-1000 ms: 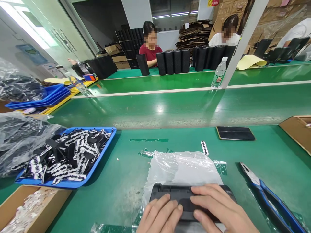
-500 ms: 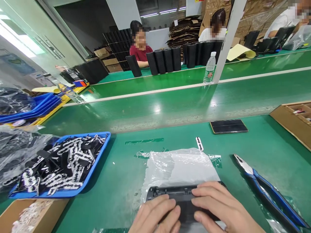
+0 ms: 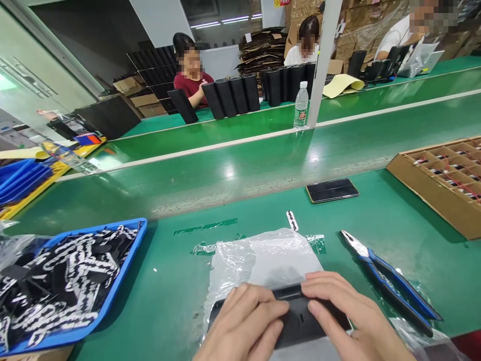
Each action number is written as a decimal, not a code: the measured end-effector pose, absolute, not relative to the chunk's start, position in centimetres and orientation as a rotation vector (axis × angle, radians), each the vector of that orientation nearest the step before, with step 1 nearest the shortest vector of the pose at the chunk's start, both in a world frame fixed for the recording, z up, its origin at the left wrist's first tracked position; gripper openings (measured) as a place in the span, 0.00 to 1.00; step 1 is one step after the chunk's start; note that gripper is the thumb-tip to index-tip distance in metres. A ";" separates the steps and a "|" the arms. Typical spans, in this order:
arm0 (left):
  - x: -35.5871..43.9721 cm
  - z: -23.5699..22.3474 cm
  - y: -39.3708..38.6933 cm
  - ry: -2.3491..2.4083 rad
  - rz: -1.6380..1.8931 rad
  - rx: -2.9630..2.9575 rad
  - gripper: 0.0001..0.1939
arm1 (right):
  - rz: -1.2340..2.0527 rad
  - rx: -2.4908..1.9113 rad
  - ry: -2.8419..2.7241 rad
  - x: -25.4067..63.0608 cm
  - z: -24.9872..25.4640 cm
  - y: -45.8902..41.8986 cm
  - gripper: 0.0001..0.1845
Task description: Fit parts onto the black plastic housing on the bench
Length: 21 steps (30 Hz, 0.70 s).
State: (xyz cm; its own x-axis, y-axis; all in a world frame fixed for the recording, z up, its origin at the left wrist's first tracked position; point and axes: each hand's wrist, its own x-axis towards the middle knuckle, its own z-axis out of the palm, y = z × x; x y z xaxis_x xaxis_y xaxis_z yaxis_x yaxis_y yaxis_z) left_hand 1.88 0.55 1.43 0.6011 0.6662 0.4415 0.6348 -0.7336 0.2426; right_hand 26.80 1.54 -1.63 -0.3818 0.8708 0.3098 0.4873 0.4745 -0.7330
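A long black plastic casing (image 3: 295, 328) lies across a white plastic sheet (image 3: 281, 258) taped to the green bench. My left hand (image 3: 244, 321) is over its left part, fingers bent and fingertips pressed on the top near the middle. From the other side, my right hand (image 3: 349, 313) grips it, with fingers along the far edge and the thumb on the top face by a small slot. Both hands cover the casing's ends. A small white strip with a black wavy pattern (image 3: 292, 220) rests just beyond the sheet.
Blue-handled pliers (image 3: 391, 281) lie at the right, behind them a phone (image 3: 332, 191) and a divided cardboard box (image 3: 436, 195). A blue tray (image 3: 124, 281) of black-and-white strips stands left. Across the conveyor (image 3: 225, 170) are a water bottle (image 3: 301, 108), black casings (image 3: 233, 95) and several people.
The view has swung right, showing more of the cardboard box. My left fingers have moved inward over the casing, and my right thumb now presses nearer its middle.
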 end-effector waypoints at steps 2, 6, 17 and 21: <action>2.1 2.3 1.5 1.083 0.690 2.626 0.12 | 0.725 -1.081 -1.995 26.5 -1.6 1.5 0.13; 2.5 3.6 3.2 1.027 0.374 2.271 0.09 | 0.787 -1.015 -1.914 26.1 -1.2 1.6 0.14; 2.9 4.1 4.0 0.972 0.141 2.010 0.10 | 0.848 -0.990 -1.832 26.1 -1.3 1.5 0.14; 3.4 5.2 3.8 1.028 0.067 1.999 0.11 | 0.841 -0.986 -1.838 26.2 -1.3 1.5 0.14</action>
